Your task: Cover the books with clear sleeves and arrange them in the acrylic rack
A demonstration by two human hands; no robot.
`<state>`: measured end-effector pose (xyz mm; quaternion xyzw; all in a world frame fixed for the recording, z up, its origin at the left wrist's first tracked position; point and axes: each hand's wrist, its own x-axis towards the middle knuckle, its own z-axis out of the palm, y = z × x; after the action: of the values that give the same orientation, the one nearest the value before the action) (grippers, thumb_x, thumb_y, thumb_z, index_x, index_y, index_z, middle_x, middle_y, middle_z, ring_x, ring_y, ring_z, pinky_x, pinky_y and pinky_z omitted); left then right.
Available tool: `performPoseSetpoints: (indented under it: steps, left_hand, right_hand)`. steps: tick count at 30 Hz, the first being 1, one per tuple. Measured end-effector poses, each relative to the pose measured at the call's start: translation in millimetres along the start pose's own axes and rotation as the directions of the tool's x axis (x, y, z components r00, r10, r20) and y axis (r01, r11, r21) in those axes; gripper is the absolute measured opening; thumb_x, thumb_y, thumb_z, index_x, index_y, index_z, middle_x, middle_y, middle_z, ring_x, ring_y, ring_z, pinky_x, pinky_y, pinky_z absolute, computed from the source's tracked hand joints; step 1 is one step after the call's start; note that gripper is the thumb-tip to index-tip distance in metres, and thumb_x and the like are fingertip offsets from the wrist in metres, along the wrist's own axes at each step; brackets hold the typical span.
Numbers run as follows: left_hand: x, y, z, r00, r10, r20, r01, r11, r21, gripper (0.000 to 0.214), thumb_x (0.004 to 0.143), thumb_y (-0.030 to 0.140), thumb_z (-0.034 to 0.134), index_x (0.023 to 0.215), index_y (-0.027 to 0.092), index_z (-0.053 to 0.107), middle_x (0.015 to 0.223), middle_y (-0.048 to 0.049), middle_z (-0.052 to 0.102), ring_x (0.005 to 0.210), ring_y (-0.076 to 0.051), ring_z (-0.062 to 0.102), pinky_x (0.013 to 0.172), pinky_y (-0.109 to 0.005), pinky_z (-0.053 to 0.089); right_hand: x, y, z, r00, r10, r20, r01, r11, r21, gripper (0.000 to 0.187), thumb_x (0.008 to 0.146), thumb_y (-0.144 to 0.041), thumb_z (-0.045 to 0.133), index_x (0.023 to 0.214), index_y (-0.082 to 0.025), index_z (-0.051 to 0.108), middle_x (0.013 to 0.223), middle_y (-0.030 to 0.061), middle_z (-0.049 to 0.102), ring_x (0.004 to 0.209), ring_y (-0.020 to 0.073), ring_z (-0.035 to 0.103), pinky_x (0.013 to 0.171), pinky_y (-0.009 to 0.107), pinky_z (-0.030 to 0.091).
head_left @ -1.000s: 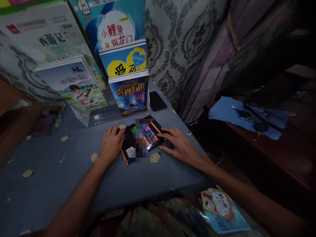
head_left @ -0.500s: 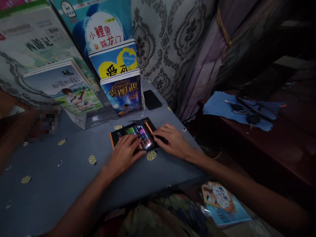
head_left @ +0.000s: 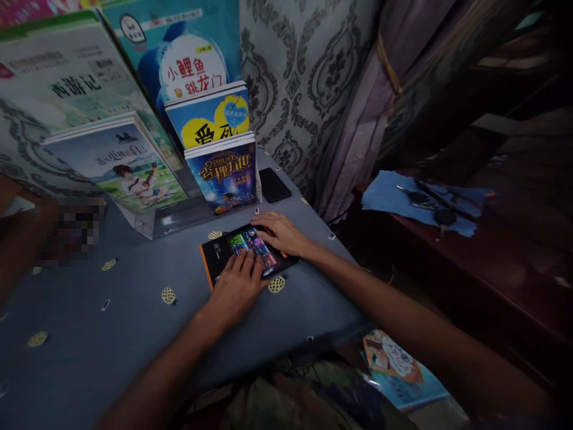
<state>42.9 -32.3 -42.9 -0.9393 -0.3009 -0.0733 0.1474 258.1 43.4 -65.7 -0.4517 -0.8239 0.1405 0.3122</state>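
Note:
A thin black book (head_left: 215, 249) with an orange edge and bright little pictures lies flat on the grey-blue tablecloth in front of me. My left hand (head_left: 239, 279) rests on its near side, fingers stretched out over the lower part of the pictures. Across the book's right part lies my right hand (head_left: 284, 236), palm down, fingers extended toward the far edge. Both hands touch the cover and hide parts of it; neither grips anything.
Clear display stands (head_left: 145, 226) behind the book hold several picture books. A dark phone (head_left: 274, 184) lies beside them. Another person's arm (head_left: 20, 239) is at the left. A blue cloth (head_left: 387, 194) with tools covers part of the red bench (head_left: 505, 280). Booklets (head_left: 403, 373) lie below right.
My right hand has moved left and away from me, from the book's right edge onto its cover. The left hand has shifted slightly and stays on the book.

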Motion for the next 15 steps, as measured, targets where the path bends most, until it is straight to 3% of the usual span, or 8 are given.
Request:
performPoseSetpoints:
  steps: [8,15]
  left_hand:
    - [0,6,-0.5,0.994,0.084,0.064,-0.093,0.983,0.155,0.042,0.097,0.015,0.052,0.136,0.002,0.053,0.13,-0.0287,0.064,0.121,-0.036,0.065,0.097,-0.045,0.056]
    - [1,0,-10.4,0.995,0.094,-0.035,-0.09,0.991,0.104,0.029,0.097,0.009,0.047,0.123,0.006,0.059,0.115,-0.0201,0.073,0.106,-0.027,0.072,0.087,-0.035,0.061]
  right_hand:
    - [2,5,-10,1.0,-0.005,0.021,0.003,0.994,0.112,0.039,0.101,-0.04,0.047,0.124,-0.017,0.068,0.128,0.0137,0.07,0.122,0.0264,0.062,0.107,0.048,0.045]
    - [1,-6,-30,0.988,0.125,0.093,-0.143,0.962,0.232,0.059,0.102,-0.06,0.035,0.102,-0.017,0.075,0.103,0.0074,0.076,0.103,0.0246,0.067,0.096,0.039,0.049]
